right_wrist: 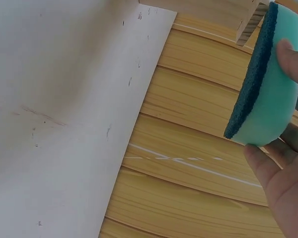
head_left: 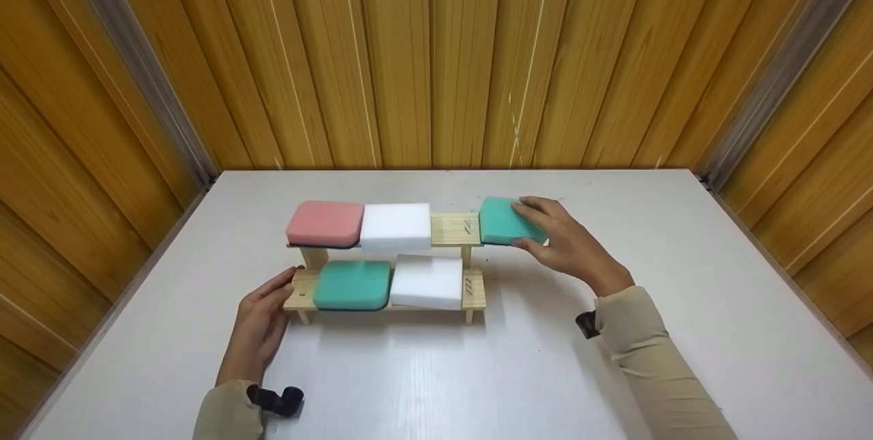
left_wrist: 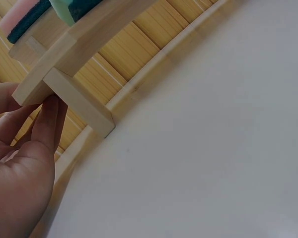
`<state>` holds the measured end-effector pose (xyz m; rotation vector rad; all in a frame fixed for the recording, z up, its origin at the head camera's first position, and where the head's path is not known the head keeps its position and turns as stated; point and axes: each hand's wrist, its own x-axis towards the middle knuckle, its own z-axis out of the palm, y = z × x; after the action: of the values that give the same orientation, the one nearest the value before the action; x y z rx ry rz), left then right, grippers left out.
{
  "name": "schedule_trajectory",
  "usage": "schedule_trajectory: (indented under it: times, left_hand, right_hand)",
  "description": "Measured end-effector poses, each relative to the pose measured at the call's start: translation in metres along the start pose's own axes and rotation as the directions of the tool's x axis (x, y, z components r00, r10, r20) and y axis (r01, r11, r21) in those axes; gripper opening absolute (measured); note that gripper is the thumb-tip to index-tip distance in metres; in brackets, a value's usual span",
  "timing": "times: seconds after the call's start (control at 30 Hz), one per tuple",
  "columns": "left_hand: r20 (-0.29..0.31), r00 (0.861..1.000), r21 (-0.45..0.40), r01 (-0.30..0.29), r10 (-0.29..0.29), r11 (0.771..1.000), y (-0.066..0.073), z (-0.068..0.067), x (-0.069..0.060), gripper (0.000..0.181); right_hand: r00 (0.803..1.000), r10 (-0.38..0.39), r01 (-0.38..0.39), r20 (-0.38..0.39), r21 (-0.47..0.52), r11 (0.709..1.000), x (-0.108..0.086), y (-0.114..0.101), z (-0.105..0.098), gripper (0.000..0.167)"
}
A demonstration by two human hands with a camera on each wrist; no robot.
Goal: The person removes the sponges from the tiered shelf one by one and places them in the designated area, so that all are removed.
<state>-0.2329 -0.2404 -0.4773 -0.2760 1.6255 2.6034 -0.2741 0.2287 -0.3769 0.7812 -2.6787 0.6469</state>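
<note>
My right hand [head_left: 563, 239] grips a green sponge [head_left: 501, 222] beside the right end of the wooden rack's upper shelf. In the right wrist view that green sponge [right_wrist: 275, 94] shows its dark scouring layer, with thumb and fingers on its edges. At the rack's left end, my left hand [head_left: 259, 324] pinches the lower shelf [head_left: 303, 286]; the left wrist view shows fingers [left_wrist: 44, 119] under the shelf end. A pink sponge [head_left: 326, 222] and a white sponge [head_left: 397, 225] lie on the upper shelf. Another green sponge [head_left: 352, 284] and another white sponge [head_left: 427, 281] lie on the lower one.
The two-tier rack stands on a white table [head_left: 423, 372]. Yellow wood-patterned panels [head_left: 464, 58] rise behind the table and along both sides. A bare stretch of upper shelf [head_left: 453, 228] shows right of the white sponge.
</note>
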Motion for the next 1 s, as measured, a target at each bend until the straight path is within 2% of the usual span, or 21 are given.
schedule_trajectory:
  times: [0.27, 0.5, 0.77, 1.0]
  left_hand:
    - [-0.038, 0.999, -0.008, 0.010, -0.010, 1.000, -0.001, 0.000, 0.002, 0.053]
    - [-0.048, 0.999, -0.014, 0.008, -0.009, 1.000, -0.001, 0.000, 0.002, 0.051]
    - [-0.036, 0.999, 0.058, 0.002, 0.000, 0.998, -0.002, 0.000, 0.003, 0.052]
    - [-0.038, 0.999, 0.014, 0.007, -0.006, 1.000, -0.001, -0.001, 0.002, 0.051]
  right_hand:
    - [0.999, 0.028, -0.028, -0.016, -0.002, 1.000, -0.004, 0.009, 0.005, 0.061]
    - [0.998, 0.066, -0.066, 0.007, 0.004, 0.998, -0.006, 0.019, 0.010, 0.061]
    - [0.997, 0.069, -0.069, 0.043, -0.010, 0.998, -0.011, 0.029, 0.021, 0.060]
    - [0.992, 0.097, -0.097, 0.075, 0.001, 0.995, -0.014, 0.036, 0.030, 0.059]
